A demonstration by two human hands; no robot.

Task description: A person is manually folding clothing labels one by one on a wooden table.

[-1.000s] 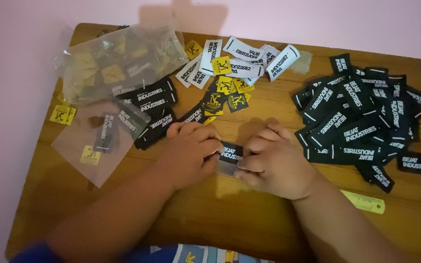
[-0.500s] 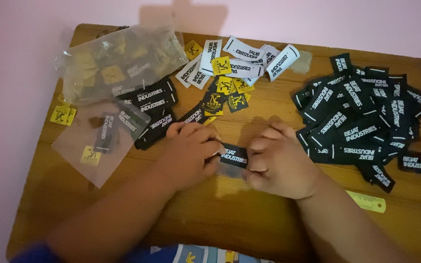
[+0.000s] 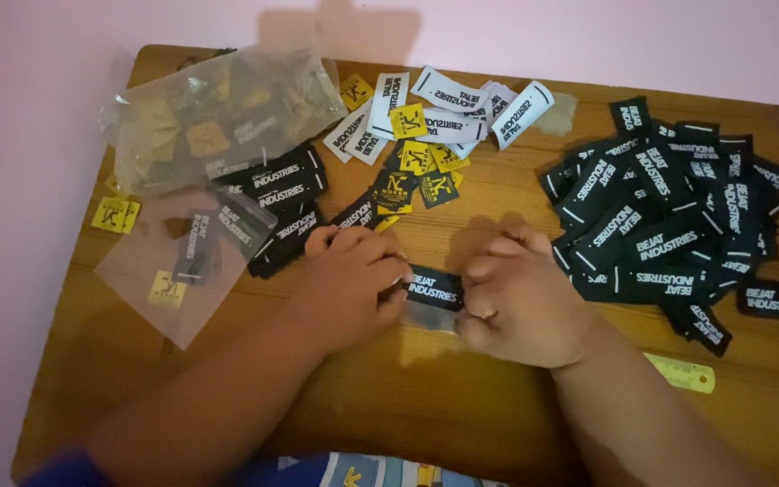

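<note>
While both hands (image 3: 353, 284) pinch black label (image 3: 435, 287) | wooden table (image 3: 462, 406) | pink wall (image 3: 29, 108)

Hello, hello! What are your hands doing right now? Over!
Left hand and right hand both pinching one black label between them. Label just above the wooden table. Black label pile at right; clear bags at left, apart from the hands.

Wooden table (image 3: 462, 415), brown, visible grain, pushed against a plain pink wall (image 3: 29, 108). Light is soft and dim, casting faint shadows on the wall above the table edge.
</note>
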